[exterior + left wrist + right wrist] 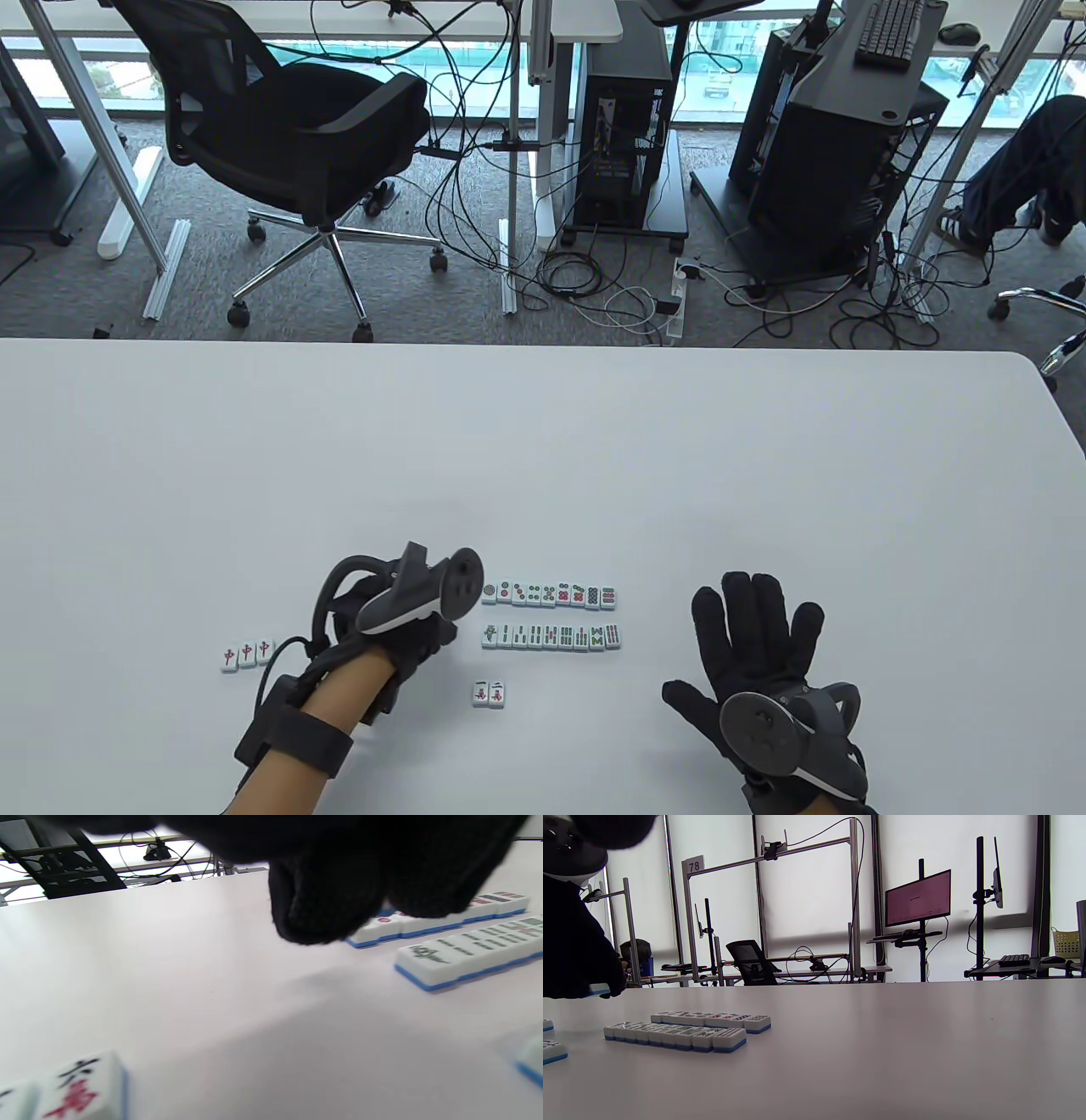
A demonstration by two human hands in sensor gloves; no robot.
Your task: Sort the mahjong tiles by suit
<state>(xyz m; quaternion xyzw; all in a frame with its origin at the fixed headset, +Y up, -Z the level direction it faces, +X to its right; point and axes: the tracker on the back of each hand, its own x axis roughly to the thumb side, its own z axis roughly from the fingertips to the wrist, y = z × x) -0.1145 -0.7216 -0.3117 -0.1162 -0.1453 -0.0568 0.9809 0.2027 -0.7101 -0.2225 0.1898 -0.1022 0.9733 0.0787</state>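
Observation:
Two face-up rows of mahjong tiles lie mid-table: a circles row [550, 595] and a bamboo row [551, 637] in front of it. Two character tiles [489, 694] lie nearer me, and three red-dragon tiles [247, 653] lie to the left. My left hand [445, 635] is curled just left of the rows. In the right wrist view it seems to pinch a blue-backed tile [598, 989] above the table. My right hand [755, 645] rests flat and open on the table, right of the rows, holding nothing. The left wrist view shows my fingertips [322, 921] over the rows' near end [424, 961].
The white table [543, 441] stretches far beyond the tiles; its far edge is at mid-frame and its right corner is rounded. Beyond it stand an office chair [297, 144], computer towers and floor cables.

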